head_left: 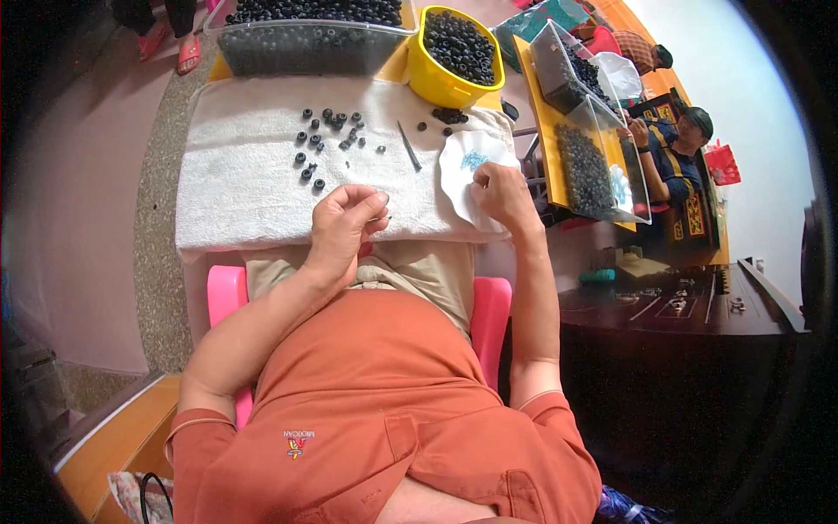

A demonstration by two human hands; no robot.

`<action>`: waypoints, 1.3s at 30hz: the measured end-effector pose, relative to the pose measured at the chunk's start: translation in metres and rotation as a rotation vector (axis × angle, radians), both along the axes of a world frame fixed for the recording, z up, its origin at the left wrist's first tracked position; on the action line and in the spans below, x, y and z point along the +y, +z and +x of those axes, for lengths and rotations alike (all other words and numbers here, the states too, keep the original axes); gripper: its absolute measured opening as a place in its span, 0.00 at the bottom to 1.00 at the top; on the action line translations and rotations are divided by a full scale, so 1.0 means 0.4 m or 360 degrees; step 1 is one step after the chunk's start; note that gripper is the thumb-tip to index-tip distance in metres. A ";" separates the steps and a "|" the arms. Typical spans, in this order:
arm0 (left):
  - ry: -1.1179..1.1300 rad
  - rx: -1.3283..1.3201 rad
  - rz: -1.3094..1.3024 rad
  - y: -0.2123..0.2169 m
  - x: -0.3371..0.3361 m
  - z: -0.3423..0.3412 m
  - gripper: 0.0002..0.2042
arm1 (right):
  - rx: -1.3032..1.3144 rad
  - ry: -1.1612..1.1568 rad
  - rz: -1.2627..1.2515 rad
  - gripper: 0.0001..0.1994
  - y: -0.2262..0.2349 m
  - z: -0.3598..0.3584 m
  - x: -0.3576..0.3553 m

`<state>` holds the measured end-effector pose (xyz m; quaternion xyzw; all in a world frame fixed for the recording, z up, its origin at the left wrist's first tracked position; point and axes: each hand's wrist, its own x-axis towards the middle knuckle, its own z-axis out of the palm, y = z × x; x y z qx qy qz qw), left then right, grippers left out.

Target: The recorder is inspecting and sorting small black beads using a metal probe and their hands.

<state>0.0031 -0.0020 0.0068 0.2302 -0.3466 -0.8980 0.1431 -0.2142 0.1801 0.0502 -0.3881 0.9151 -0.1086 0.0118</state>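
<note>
My left hand is just above the near edge of a white towel, thumb pressed against curled fingers. Whatever it pinches is too small to make out; a tiny dark speck shows beside the fingertips. My right hand reaches over a white wavy-edged dish, its fingertips drawn together beside a small heap of tiny light-blue pieces. What those fingers hold is hidden. Several small black ring-shaped parts lie loose on the towel beyond my left hand. A slim dark pointed tool rests between them and the dish.
A clear bin of black parts and a yellow tub of them stand at the far edge. To the right, two more clear bins sit on a yellow table, with a co-worker behind. A pink chair surrounds me.
</note>
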 end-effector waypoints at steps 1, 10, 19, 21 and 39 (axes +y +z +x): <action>-0.0002 -0.0012 -0.0003 0.002 0.000 0.001 0.04 | -0.0019 0.0058 -0.0008 0.09 0.005 -0.001 -0.002; -0.0009 -0.0008 -0.0008 -0.002 -0.001 0.001 0.04 | 0.0043 0.0299 0.0236 0.08 0.011 0.023 -0.003; -0.0014 -0.0043 -0.0016 0.002 -0.001 0.000 0.03 | 0.0202 0.0336 0.0322 0.08 0.006 0.052 0.003; -0.0004 -0.0029 -0.0018 0.001 -0.001 0.000 0.03 | 0.0247 0.0383 0.0239 0.08 0.003 0.044 0.005; -0.0168 0.0089 0.0050 0.004 0.001 0.001 0.05 | -0.1727 0.0312 -0.1224 0.04 -0.036 0.189 -0.102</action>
